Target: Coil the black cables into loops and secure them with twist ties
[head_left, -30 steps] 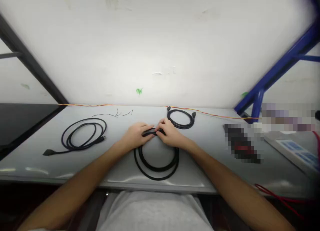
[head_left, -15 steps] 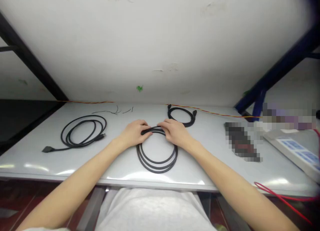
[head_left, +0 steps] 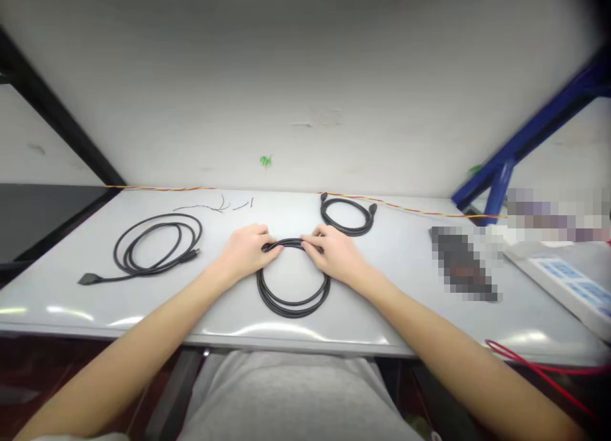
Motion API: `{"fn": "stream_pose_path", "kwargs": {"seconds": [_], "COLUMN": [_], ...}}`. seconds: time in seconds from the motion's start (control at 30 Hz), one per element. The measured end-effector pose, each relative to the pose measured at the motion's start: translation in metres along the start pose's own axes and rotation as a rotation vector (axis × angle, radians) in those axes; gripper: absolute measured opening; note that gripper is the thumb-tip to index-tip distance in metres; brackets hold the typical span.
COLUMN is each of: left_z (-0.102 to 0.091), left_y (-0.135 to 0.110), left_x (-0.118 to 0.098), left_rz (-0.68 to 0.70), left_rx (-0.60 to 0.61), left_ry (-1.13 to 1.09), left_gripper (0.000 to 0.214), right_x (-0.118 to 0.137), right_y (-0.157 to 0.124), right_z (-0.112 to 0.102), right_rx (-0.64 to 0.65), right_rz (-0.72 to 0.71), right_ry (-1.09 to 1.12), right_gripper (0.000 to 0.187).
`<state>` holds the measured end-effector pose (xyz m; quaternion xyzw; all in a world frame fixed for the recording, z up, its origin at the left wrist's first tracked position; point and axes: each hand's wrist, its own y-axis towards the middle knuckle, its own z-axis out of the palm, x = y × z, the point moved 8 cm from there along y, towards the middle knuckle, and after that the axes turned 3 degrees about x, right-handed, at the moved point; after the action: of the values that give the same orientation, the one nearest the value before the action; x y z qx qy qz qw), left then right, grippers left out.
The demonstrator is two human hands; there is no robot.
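A coiled black cable [head_left: 294, 313] lies in front of me near the table's front edge, its loops bunched close together. My left hand [head_left: 249, 247] pinches the coil at its upper left, thumb toward the middle. At the upper right, my right hand [head_left: 331, 250] closes its fingers round the same loops. Any plug ends of this coil are hidden under my hands. Behind my right hand sits a smaller coiled cable [head_left: 347, 231] with two plugs showing. To the left rests a looser coiled cable [head_left: 157, 273], with a flat connector at its near end.
Thin black wire ties [head_left: 205, 207] lie at the back of the white table [head_left: 229, 301]. A twisted red and yellow wire [head_left: 405, 209] runs along the wall. On the right are a pixelated dark object [head_left: 461, 263], a white box [head_left: 563, 288] and a red cord [head_left: 529, 366].
The loops of the held coil have drawn closer together, and the coil sits slightly farther left. Both hands still grip its upper side. The camera view has shifted a little.
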<state>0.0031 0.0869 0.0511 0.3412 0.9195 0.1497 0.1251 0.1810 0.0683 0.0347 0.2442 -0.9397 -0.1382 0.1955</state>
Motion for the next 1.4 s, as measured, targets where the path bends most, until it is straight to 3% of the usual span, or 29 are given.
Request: {"fn": "stream_pose_path", "kwargs": {"seconds": [0.23, 0.4, 0.53, 0.6, 0.77, 0.93, 1.1, 1.23, 1.4], "left_z": [-0.004, -0.004, -0.003, -0.002, -0.001, -0.002, -0.004, -0.003, -0.02], "left_y": [-0.005, -0.003, -0.008, -0.014, -0.03, -0.034, -0.038, -0.04, -0.052], "left_x": [0.001, 0.001, -0.004, -0.01, -0.012, -0.016, -0.019, -0.024, -0.032], "left_rz": [-0.025, -0.104, -0.101, -0.05, -0.076, -0.145, -0.2, -0.223, -0.172], "left_rx": [-0.049, 0.026, 0.121, 0.155, 0.102, 0.051, 0.035, 0.036, 0.123], "left_ry": [0.201, 0.251, 0.069, -0.025, 0.051, 0.199, 0.264, 0.29, 0.156], "left_gripper": [0.05, 0.051, 0.03, 0.033, 0.027, 0.02, 0.03, 0.035, 0.037], "right_x": [-0.016, -0.015, -0.01, -0.008, -0.004, 0.006, 0.017, 0.021, 0.019], "right_y": [-0.004, -0.002, -0.003, -0.004, -0.006, -0.01, -0.018, -0.02, -0.003], "right_z": [0.0, -0.001, 0.0, 0.001, -0.002, -0.004, -0.003, 0.003, 0.005], "right_rx": [0.064, 0.054, 0.045, 0.043, 0.06, 0.189, 0.205, 0.185, 0.186], "right_rz": [0.164, 0.258, 0.262, 0.27, 0.2, 0.024, 0.104, 0.162, 0.016], "right_ry": [0.152, 0.095, 0.005, -0.029, -0.046, -0.026, -0.255, -0.31, -0.215], "right_gripper": [0.022, 0.022, 0.028, 0.031, 0.033, 0.03, 0.033, 0.031, 0.032]}}
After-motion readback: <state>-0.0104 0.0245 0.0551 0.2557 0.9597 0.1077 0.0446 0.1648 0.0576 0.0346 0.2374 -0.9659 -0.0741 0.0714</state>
